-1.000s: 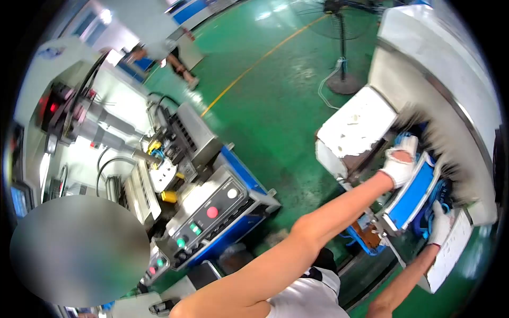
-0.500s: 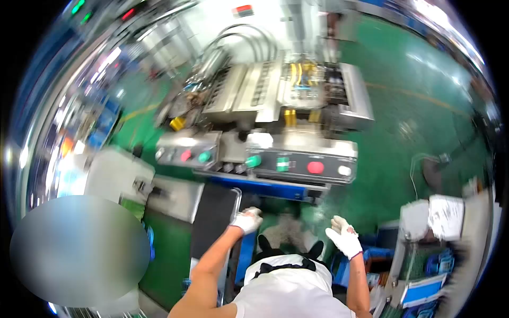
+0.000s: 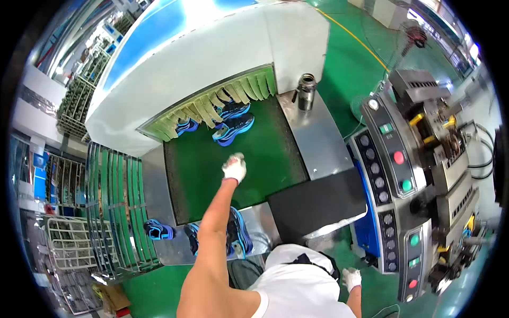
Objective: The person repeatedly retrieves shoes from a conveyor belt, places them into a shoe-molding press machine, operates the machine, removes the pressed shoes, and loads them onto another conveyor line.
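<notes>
My left hand, in a white glove, is over the green conveyor belt, its fingers loosely bent and holding nothing visible. Just beyond it, a black and blue shoe lies on the belt. Other shoes sit partly under the strip curtain. My right hand, also gloved, hangs low beside my body near the machine, with loose fingers and nothing visible in it. Below the belt, a pair of dark blue shoes rests on the metal ledge, partly behind my left forearm.
A steel flask stands on the metal side plate. A black pad lies at the belt's near right corner. Beside it is a machine with a button panel. Another shoe and a metal rack are at the left.
The view has swung from the white machine and blue tray, past the button panels, to the conveyor. Both hands have left the tray; my left hand now extends over the belt.
</notes>
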`<state>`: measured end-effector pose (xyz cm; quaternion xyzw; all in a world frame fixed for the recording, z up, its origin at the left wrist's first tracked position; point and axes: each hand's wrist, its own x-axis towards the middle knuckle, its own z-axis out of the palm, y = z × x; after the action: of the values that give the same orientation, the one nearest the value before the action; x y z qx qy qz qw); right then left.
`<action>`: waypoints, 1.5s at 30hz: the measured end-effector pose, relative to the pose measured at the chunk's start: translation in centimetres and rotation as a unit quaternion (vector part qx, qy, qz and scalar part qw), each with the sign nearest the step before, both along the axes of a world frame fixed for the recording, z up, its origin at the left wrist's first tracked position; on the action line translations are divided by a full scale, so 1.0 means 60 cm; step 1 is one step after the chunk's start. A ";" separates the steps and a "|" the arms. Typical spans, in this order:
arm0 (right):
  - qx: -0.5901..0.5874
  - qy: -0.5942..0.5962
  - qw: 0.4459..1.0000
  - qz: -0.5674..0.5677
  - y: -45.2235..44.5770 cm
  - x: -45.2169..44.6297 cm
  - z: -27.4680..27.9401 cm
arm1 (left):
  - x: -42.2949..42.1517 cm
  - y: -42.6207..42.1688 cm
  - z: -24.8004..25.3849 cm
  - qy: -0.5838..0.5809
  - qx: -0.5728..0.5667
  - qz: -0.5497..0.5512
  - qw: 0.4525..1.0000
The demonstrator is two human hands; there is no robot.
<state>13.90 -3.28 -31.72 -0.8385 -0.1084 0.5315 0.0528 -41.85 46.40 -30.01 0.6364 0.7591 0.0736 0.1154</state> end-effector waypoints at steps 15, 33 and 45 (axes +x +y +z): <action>0.139 -0.202 0.958 0.150 0.168 0.020 0.048 | -0.074 0.304 0.015 0.076 -0.039 -0.088 0.992; 0.294 0.544 0.781 -0.083 0.507 -0.182 0.222 | 0.306 -0.159 0.350 -0.529 -0.170 -0.108 0.824; 0.535 0.479 0.635 -0.284 0.435 0.132 0.460 | 0.729 -0.024 0.496 -0.518 -0.026 -0.415 0.748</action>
<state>21.80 22.80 -4.15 -0.2804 -0.0903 0.6664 0.6850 1.86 44.99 -0.26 0.7499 0.2457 0.3167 0.5262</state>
